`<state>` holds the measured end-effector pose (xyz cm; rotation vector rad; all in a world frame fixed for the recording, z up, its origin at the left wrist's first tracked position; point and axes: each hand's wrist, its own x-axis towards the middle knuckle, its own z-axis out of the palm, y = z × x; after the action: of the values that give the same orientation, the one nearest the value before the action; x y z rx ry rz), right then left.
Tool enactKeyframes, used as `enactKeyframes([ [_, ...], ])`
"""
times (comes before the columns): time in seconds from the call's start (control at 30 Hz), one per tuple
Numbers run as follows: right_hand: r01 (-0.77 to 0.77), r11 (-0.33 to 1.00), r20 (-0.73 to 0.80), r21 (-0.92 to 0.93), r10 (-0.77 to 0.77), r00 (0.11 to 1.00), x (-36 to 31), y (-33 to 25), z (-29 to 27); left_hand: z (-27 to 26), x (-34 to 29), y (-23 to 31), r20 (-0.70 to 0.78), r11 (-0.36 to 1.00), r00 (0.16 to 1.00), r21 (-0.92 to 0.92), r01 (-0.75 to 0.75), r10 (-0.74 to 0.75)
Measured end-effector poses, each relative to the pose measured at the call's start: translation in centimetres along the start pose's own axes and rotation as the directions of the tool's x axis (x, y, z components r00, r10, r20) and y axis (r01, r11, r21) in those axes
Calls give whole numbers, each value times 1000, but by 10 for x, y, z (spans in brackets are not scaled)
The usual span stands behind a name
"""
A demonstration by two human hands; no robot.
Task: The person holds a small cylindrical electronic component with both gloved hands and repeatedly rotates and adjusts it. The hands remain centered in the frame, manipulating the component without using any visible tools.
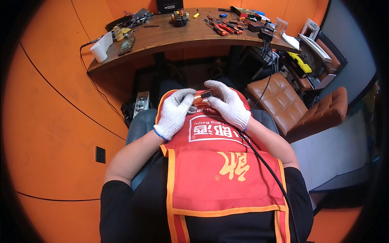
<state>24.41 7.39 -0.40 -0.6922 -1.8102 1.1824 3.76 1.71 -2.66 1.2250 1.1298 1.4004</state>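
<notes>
Where the red apron [227, 198] spreads over the person's chest and lap, it carries large yellow characters nearest and white lettering in a white outline farther off (all upside down from this side). Above its far part the gloved hands come close together, forearms angling inward. The left hand [174, 115] has its fingers closed on the orange end of a small orange-and-dark piece [198, 99]; the right hand [231, 108] sets thumb and forefinger either side of the dark end, though I cannot tell whether they grip it. Beyond, on the wooden desk [162, 35], a small bottle [118, 33] with yellowish contents stands at the left, near a white cylinder [98, 52]. Red-handled pliers [221, 30] lie right of centre, and toward the right end stands a clear cup [281, 27], its contents too small to tell.
</notes>
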Motion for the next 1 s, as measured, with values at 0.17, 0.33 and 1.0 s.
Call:
enactKeyframes([
  [0.17, -273, 961, 163, 37, 264, 951, 4, -1, -6, 0, -3, 0, -18, 1000, 1000, 18, -2, 3],
  [0.33, 15, 992, 148, -125, 4, 989, 6, 1, -5, -2, -6, 1, -17, 999, 999, 29, 35, -34],
  [1.0, -45, 997, 140, -69, 55, 989, 8, 8, -6, 3, -10, 6, 26, 995, 999, 98, -32, 29],
])
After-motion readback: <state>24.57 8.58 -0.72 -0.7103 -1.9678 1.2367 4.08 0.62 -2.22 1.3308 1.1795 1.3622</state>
